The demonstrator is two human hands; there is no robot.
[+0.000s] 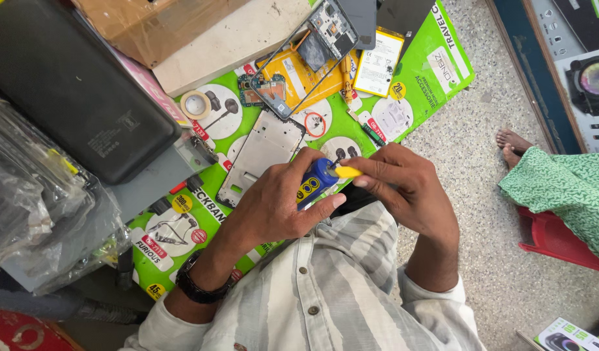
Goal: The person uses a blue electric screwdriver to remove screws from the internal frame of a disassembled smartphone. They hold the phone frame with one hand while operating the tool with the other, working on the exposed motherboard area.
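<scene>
Left hand [273, 205] gripped a small blue tube [314, 183] just above the striped shirt [325, 292]; right hand [403, 185] pinched its yellow cap [347, 172] between fingertips; beyond lay a grey phone frame [260, 156] on the green poster [436, 71]; farther off sat a tape roll [195, 104] and a yellow battery [377, 63].

Green printed poster [436, 78] under the phone parts, yellow-white rectangular label [378, 63] above, green-white box [569, 335] at bottom right.
</scene>
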